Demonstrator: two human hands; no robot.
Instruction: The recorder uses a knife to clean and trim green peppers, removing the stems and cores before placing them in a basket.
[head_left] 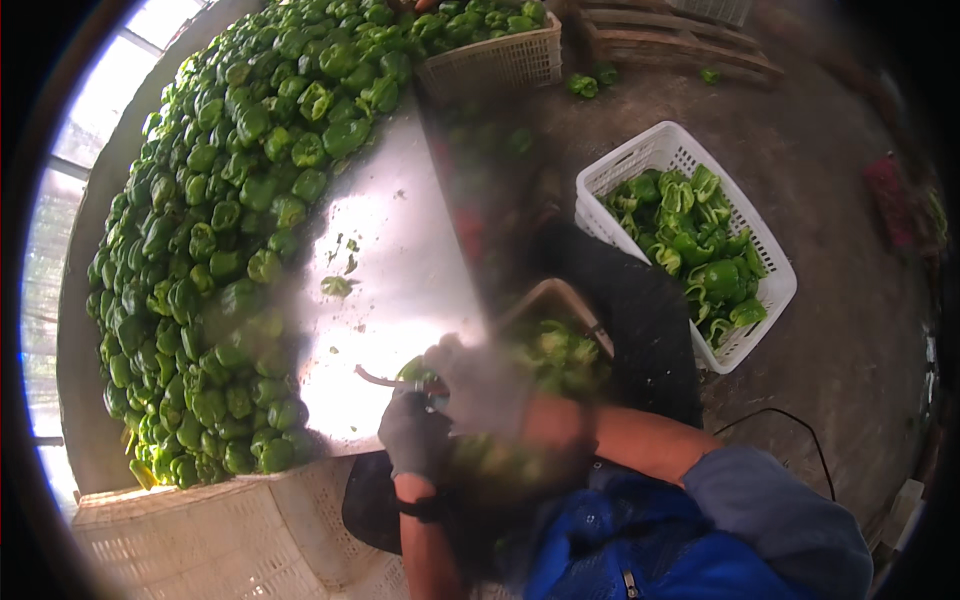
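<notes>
Both my hands wear grey gloves and meet over the near end of a shiny metal tabletop [375,240]. My left hand [413,437], a dark band at its wrist, is closed; what it grips is hidden. Blurred by motion, my right hand [485,388] is closed beside and above it. Between them, a thin curved blade-like tool [375,378] points left, seemingly from the right hand's grip. Part of a green bell pepper [414,368] shows behind the tool. Pepper scraps [337,286] lie farther up the tabletop.
A big heap of green bell peppers [220,270] covers the table's left side. A white crate [640,140] of cut peppers stands on the floor at right. By my legs sits another container [545,290] with peppers. Beige crates [220,530] are at near left; a wooden pallet [670,50] lies far off.
</notes>
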